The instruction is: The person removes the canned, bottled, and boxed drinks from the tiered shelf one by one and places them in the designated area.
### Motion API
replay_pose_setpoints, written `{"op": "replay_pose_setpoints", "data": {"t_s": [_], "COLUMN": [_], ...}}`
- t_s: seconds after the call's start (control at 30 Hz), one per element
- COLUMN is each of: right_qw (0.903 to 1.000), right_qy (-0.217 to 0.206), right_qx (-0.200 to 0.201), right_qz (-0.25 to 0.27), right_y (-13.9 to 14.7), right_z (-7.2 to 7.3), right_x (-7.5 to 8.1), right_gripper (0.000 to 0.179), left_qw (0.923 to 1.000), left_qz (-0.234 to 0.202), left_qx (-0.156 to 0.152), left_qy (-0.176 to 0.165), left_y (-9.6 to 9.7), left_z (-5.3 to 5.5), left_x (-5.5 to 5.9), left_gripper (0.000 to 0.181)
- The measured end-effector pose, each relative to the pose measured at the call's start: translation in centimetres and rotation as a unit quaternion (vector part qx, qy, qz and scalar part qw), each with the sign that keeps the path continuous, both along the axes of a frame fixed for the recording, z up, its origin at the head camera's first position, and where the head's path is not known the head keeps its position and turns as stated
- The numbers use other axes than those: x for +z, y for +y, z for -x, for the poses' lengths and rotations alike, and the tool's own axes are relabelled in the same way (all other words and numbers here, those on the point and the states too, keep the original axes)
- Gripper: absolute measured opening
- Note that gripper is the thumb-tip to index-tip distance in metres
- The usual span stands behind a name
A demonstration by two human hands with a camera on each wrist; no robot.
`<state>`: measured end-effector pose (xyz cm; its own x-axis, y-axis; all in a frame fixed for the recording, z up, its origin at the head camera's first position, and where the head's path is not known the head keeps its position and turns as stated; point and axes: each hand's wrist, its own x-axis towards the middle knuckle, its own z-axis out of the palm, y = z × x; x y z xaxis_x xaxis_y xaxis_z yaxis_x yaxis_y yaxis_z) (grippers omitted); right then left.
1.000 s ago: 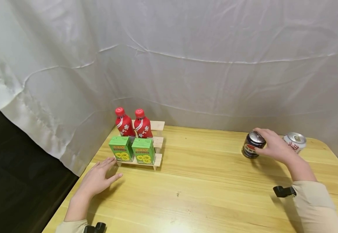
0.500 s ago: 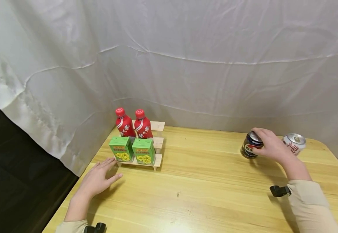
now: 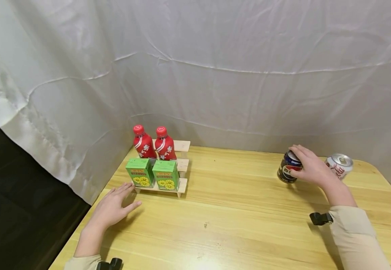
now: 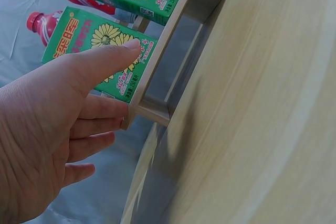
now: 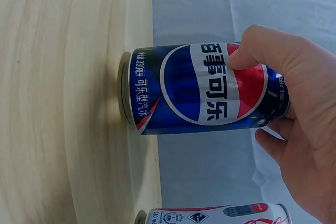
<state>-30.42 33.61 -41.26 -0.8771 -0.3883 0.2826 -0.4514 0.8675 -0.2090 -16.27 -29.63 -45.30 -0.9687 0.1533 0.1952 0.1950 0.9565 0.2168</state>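
Blue can (image 5: 202,88): "百事可乐", "330毫升". White can (image 3: 339,165): "Cola"; "330". Green carton (image 4: 102,32): Chinese characters.

The head view looks forward and down from the person's side, widest and farthest off, across the counter (image 3: 235,228) to the pale cloth (image 3: 235,105). The left wrist view looks from close by along the left fingers (image 4: 102,107) at the wooden rack (image 4: 167,38), rolled so the counter lies rightward. The right wrist view, rolled oppositely, faces the blue can (image 5: 210,87) close up past the right fingers (image 5: 273,145). The head view shares the rack with the left wrist view, the can with the right.
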Motion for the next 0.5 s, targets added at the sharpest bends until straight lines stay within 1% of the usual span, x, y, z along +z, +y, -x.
{"op": "replay_pose_setpoints", "data": {"t_s": [0.17,0.33,0.5], "right_qw": [0.9999,0.9993,0.9979], "right_qy": [0.007,0.033,0.055], "right_qx": [0.009,0.009,0.001], "right_qz": [-0.001,-0.016,-0.033], "right_y": [0.2,0.1,-0.4], "right_z": [-0.4,-0.9,-1.4], "right_x": [0.1,0.4,1.0], "right_gripper": [0.087,0.087,0.085], "left_qw": [1.0,1.0,1.0], "left_qz": [0.0,0.002,0.0], "left_qx": [0.0,0.0,-0.001], "left_qy": [-0.001,-0.004,-0.003], "left_y": [0.0,0.0,0.0], "left_z": [0.0,0.0,0.0], "left_x": [0.0,0.1,0.1], "left_gripper": [0.068,0.068,0.068]}}
